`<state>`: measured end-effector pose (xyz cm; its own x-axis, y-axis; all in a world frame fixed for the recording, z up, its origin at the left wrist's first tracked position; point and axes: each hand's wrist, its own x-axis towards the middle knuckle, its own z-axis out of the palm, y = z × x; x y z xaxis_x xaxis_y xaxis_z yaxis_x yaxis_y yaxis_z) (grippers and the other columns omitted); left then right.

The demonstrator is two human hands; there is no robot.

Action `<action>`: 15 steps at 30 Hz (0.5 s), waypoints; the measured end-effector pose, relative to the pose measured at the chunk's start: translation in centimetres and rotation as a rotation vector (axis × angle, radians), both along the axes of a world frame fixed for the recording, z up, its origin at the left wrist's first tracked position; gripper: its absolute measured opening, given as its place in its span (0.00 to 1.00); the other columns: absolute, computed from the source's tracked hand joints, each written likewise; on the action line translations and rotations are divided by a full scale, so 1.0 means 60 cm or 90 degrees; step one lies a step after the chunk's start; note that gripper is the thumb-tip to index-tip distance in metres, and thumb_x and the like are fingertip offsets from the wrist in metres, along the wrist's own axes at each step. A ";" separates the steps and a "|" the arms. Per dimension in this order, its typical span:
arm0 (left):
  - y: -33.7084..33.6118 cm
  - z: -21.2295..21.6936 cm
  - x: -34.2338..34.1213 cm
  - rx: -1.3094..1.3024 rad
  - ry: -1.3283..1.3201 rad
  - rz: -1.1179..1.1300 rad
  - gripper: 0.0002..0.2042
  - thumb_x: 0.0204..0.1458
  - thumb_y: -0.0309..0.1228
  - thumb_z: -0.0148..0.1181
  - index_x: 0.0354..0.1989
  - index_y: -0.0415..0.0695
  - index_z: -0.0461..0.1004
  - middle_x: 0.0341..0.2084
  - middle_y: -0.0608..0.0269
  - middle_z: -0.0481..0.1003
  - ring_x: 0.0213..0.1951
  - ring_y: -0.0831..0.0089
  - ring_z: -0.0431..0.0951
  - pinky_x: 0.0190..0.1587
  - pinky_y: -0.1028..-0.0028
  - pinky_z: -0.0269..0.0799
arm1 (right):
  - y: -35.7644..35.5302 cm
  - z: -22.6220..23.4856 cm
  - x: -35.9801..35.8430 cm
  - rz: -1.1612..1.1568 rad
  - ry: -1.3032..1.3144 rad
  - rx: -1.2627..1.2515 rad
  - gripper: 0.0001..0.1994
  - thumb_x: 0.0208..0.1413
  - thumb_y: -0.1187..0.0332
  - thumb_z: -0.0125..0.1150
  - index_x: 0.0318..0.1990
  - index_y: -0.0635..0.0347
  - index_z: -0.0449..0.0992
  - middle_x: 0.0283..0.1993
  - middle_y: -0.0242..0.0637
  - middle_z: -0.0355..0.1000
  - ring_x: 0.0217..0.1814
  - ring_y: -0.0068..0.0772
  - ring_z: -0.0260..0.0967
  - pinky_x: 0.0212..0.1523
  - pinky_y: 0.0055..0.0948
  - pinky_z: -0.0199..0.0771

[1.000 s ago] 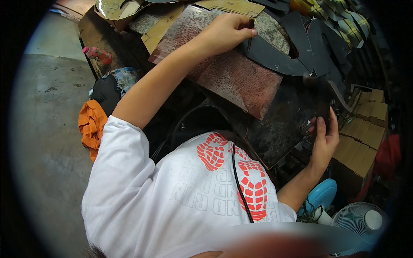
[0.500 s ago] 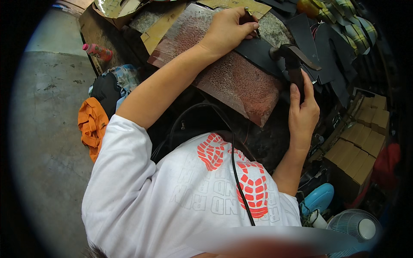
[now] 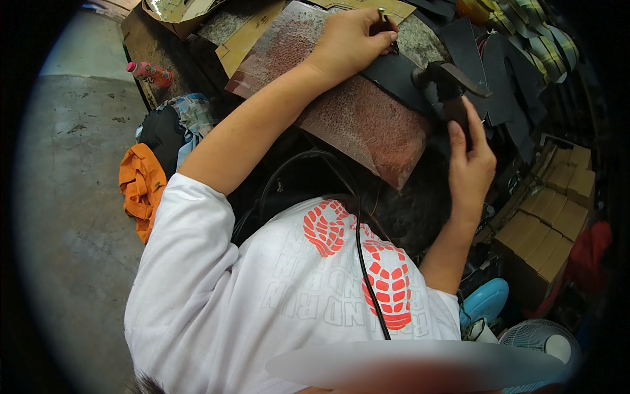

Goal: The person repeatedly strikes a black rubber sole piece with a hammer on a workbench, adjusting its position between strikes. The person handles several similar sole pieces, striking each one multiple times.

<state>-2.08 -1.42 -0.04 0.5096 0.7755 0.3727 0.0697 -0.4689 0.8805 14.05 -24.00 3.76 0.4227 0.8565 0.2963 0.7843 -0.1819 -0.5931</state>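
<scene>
My left hand is closed around a short upright metal punch, whose top end shows above the fingers. Its lower end sits at a black sheet piece, though the fingers partly hide the contact. That piece lies on a pitted, reddish-brown board. To the right, my right hand grips the dark handle of a claw hammer. The hammer's head is raised beside the black piece, apart from the punch.
Black cut sheets overlap right of the board. Stacked cardboard boxes and a fan stand at the lower right. A pink bottle lies at the left, above an orange cloth. A black cable crosses my shirt.
My right hand has shifted slightly right and down, tilting the hammer. The left hand and punch stay almost in place.
</scene>
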 end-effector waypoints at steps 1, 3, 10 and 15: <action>-0.002 0.003 0.001 0.114 0.039 0.027 0.09 0.53 0.29 0.65 0.40 0.40 0.80 0.28 0.55 0.82 0.30 0.64 0.85 0.35 0.68 0.79 | 0.004 0.025 0.001 -0.020 0.030 -0.011 0.21 0.64 0.58 0.63 0.64 0.41 0.74 0.57 0.43 0.78 0.54 0.37 0.80 0.49 0.34 0.77; -0.007 0.009 0.009 0.219 0.071 0.042 0.09 0.52 0.29 0.65 0.40 0.41 0.80 0.28 0.53 0.81 0.31 0.58 0.83 0.36 0.65 0.78 | 0.019 0.091 -0.002 0.026 -0.017 0.169 0.20 0.64 0.58 0.62 0.61 0.49 0.75 0.54 0.41 0.76 0.46 0.31 0.78 0.45 0.30 0.76; -0.029 0.023 0.018 0.424 0.080 0.036 0.08 0.48 0.26 0.61 0.37 0.44 0.77 0.29 0.51 0.79 0.36 0.50 0.81 0.40 0.59 0.77 | 0.038 0.167 -0.038 -0.051 0.153 0.271 0.20 0.67 0.54 0.56 0.56 0.60 0.74 0.35 0.37 0.72 0.31 0.27 0.67 0.33 0.23 0.69; -0.026 0.010 0.013 0.375 0.057 0.070 0.04 0.52 0.27 0.61 0.34 0.41 0.77 0.27 0.51 0.79 0.33 0.48 0.80 0.38 0.58 0.77 | 0.017 0.019 -0.001 -0.044 0.098 0.044 0.22 0.66 0.61 0.61 0.66 0.44 0.72 0.48 0.38 0.76 0.46 0.28 0.73 0.43 0.28 0.72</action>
<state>-1.29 -2.97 0.56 0.4875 0.5014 0.7148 0.2067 -0.8617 0.4635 13.98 -22.99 4.89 0.5244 0.8037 0.2811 0.6702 -0.1861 -0.7184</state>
